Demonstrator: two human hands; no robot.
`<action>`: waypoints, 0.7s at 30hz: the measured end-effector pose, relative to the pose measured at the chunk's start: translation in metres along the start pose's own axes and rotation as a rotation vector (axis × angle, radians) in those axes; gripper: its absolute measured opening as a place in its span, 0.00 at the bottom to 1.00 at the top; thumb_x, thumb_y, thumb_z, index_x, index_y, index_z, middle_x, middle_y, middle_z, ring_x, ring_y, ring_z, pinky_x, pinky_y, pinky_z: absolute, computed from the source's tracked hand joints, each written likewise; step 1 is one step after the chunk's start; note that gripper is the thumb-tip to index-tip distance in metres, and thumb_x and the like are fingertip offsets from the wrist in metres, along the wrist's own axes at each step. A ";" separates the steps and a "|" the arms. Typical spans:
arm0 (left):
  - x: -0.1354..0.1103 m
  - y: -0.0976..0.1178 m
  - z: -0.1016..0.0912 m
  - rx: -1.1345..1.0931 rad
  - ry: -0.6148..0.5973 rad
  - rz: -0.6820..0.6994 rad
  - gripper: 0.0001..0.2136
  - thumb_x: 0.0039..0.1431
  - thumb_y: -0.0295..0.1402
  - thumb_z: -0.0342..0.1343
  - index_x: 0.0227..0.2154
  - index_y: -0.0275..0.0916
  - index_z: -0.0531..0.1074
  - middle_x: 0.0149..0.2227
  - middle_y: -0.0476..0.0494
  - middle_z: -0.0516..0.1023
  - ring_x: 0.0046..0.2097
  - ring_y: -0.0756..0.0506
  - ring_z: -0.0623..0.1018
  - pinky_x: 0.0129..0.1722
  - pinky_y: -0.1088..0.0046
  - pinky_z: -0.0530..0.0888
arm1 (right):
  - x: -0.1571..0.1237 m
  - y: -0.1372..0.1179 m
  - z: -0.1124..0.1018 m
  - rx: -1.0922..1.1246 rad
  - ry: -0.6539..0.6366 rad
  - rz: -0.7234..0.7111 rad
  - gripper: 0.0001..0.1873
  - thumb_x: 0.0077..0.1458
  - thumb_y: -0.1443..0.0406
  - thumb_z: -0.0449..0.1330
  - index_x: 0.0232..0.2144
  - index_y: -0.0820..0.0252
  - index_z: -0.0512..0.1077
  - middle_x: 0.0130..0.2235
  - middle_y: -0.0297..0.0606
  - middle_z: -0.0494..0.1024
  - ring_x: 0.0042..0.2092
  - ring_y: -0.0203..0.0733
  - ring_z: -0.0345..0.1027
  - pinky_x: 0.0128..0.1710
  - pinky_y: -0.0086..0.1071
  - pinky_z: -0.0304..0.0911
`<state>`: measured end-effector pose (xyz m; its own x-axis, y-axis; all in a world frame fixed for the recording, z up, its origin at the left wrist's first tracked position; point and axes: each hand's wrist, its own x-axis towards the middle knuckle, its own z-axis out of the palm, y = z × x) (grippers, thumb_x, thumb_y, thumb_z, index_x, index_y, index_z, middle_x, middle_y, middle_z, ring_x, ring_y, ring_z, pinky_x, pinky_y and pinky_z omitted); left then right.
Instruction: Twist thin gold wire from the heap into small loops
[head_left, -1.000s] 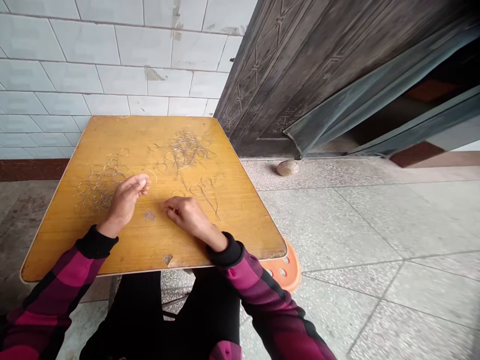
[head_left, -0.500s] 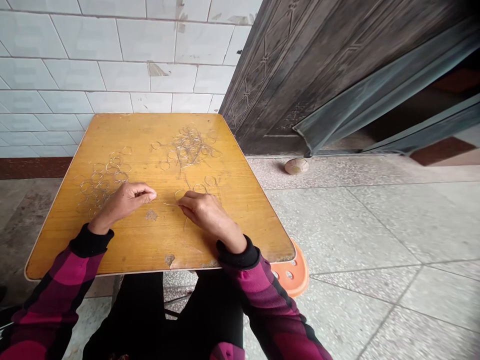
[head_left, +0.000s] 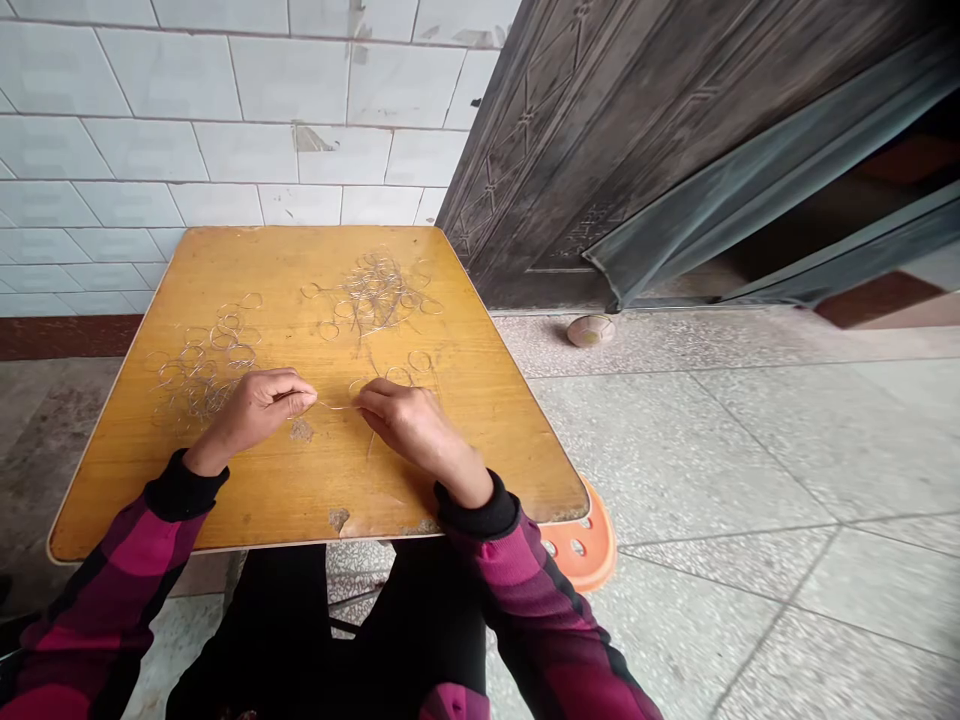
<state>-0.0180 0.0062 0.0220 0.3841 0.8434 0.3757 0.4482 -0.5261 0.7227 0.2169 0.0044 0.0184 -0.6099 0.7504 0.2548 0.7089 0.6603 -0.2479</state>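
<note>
My left hand (head_left: 259, 408) and my right hand (head_left: 409, 420) rest on a yellow wooden tabletop (head_left: 457, 450), fingertips facing each other. A thin metal wire (head_left: 334, 406) runs between them, pinched in both hands. A short end of wire (head_left: 370, 445) hangs below my right fingers. Loose wire rings (head_left: 202, 365) lie in a spread beside and above my left hand. A tangled cluster of wire rings (head_left: 375, 295) lies further up the table, beyond my right hand. A few single rings (head_left: 420, 361) sit close above my right hand.
An orange perforated plastic stool (head_left: 581, 545) pokes out past the table's near right corner. Beyond the table stand a white tiled wall (head_left: 225, 100) and a dark patterned metal door (head_left: 592, 170). A small round stone (head_left: 591, 330) lies on the speckled floor.
My hands have come up from their earlier spread, and the right one has shifted right. The wire now stretches visibly between them. The view has turned slightly.
</note>
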 end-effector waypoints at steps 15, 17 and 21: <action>-0.008 -0.006 0.044 -0.298 0.295 -0.263 0.08 0.57 0.35 0.56 0.25 0.38 0.73 0.20 0.52 0.67 0.24 0.52 0.66 0.25 0.76 0.63 | 0.014 -0.041 0.031 -0.022 0.173 0.145 0.15 0.64 0.64 0.48 0.30 0.62 0.71 0.25 0.37 0.75 0.23 0.33 0.57 0.24 0.31 0.42; -0.009 -0.008 0.045 -0.325 0.332 -0.282 0.08 0.57 0.35 0.57 0.25 0.38 0.73 0.21 0.52 0.68 0.24 0.52 0.66 0.25 0.76 0.63 | 0.016 -0.043 0.032 0.129 0.162 0.155 0.13 0.63 0.64 0.48 0.32 0.63 0.70 0.26 0.38 0.75 0.23 0.32 0.59 0.25 0.30 0.47; -0.009 -0.010 0.046 -0.388 0.407 -0.312 0.08 0.56 0.36 0.57 0.26 0.38 0.73 0.21 0.52 0.69 0.23 0.52 0.65 0.24 0.76 0.63 | 0.016 -0.047 0.032 0.474 0.133 0.195 0.09 0.61 0.66 0.51 0.31 0.61 0.69 0.23 0.33 0.73 0.23 0.32 0.62 0.27 0.26 0.54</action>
<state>0.0110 -0.0012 -0.0151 -0.0885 0.9644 0.2493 0.1355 -0.2363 0.9622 0.1627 -0.0132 0.0045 -0.4105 0.8710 0.2700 0.5479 0.4723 -0.6905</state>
